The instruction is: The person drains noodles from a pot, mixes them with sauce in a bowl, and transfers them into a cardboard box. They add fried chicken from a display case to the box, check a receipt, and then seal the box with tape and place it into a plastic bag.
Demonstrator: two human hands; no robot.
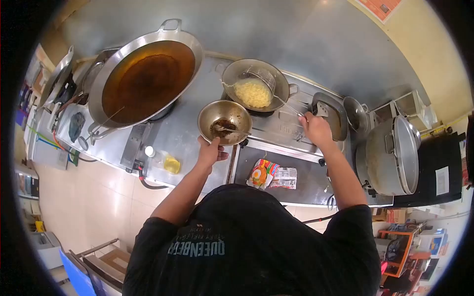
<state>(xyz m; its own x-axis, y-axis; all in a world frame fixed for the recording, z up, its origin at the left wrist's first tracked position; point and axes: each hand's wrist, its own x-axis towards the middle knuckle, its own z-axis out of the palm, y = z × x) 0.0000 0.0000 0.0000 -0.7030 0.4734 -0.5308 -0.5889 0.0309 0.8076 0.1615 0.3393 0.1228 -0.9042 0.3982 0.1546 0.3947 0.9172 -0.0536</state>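
Observation:
My left hand holds the near rim of a metal bowl, which has dark sauce and a fork inside. The fingers of my right hand are wrapped round the handle of a wire strainer. The strainer's basket is in a wok on the stove, beside pale yellow noodles in cloudy water. The bowl is just in front of the wok, to its left.
A very large wok of brown oil stands at the left. Nearer are a bottle of yellow liquid and noodle packets. At the right are a rectangular pan and a big lidded pot.

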